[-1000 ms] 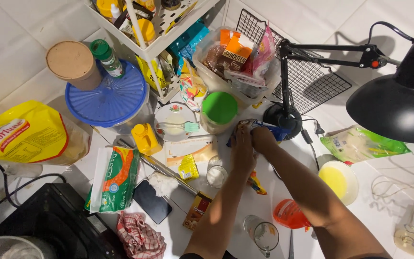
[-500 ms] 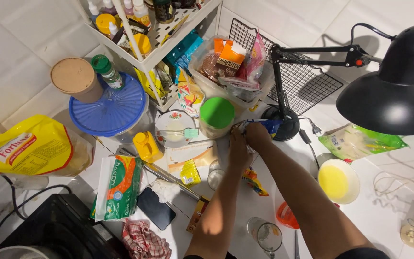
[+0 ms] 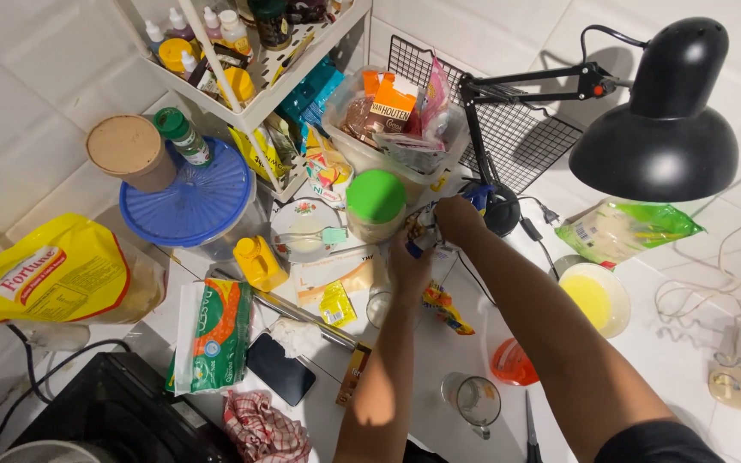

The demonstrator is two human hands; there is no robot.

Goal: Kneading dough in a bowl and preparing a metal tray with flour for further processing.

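Both hands are up at the centre of the frame, working on one small item. The left hand (image 3: 408, 267) and the right hand (image 3: 458, 219) meet over a small packet (image 3: 422, 236), fingers of both pinched onto it; what kind of packet is too small to tell. It sits just right of the green-lidded jar (image 3: 376, 206) and just left of the black lamp base (image 3: 499, 210). Judging by the two-handed pinch, this looks like the opening step, the packet held taut between the hands. The next move would call for a firm tear or twist with the packet kept level, since the clutter is tight here: a small glass (image 3: 379, 306) just below the left hand, the floral plate (image 3: 304, 230) to the left.
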